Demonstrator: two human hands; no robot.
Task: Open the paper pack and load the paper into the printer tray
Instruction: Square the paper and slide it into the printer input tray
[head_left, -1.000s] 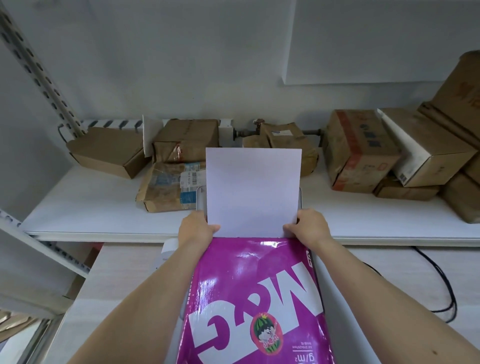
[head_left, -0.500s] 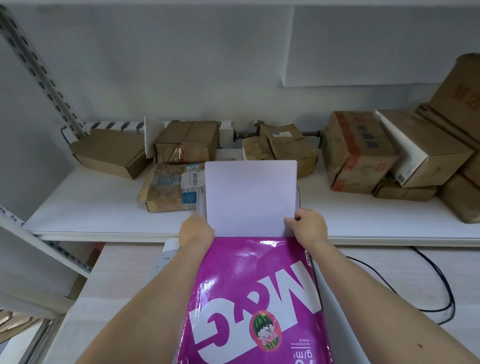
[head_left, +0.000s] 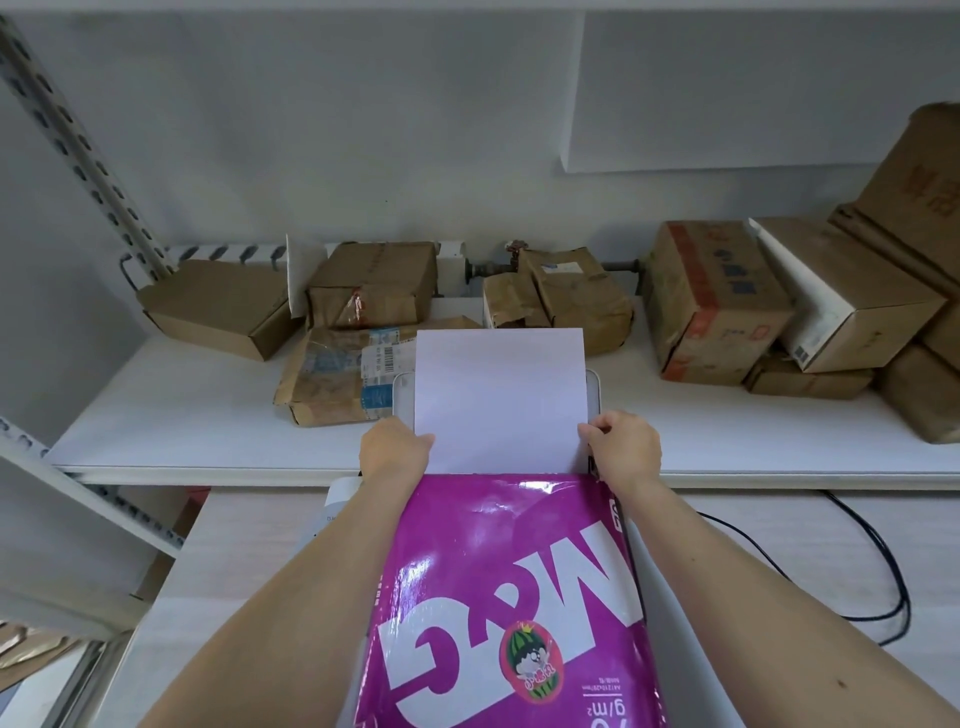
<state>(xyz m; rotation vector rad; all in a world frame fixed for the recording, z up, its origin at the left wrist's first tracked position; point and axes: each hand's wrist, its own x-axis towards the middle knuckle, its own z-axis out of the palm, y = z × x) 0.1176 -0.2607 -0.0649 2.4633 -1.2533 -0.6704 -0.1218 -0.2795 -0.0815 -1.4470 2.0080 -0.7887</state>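
A white sheaf of paper (head_left: 498, 400) stands upright in the white rear tray (head_left: 592, 387) of the printer, whose body (head_left: 340, 501) is mostly hidden. My left hand (head_left: 392, 449) grips the paper's lower left edge. On the lower right edge, my right hand (head_left: 623, 444) pinches it with the fingertips. The purple glossy paper pack (head_left: 509, 603) lies in front between my forearms, covering the printer top and the paper's bottom edge.
A white shelf (head_left: 182, 415) behind the printer carries several brown cardboard boxes and parcels (head_left: 717, 301). One taped parcel (head_left: 337, 379) lies just left of the tray. A black cable (head_left: 878, 561) loops on the desk at right. A metal shelf upright (head_left: 78, 135) slants at left.
The paper has slid downward into the tray, so less of it stands above my hands. Both hands stayed at its lower corners, and the right fingers now pinch the edge.
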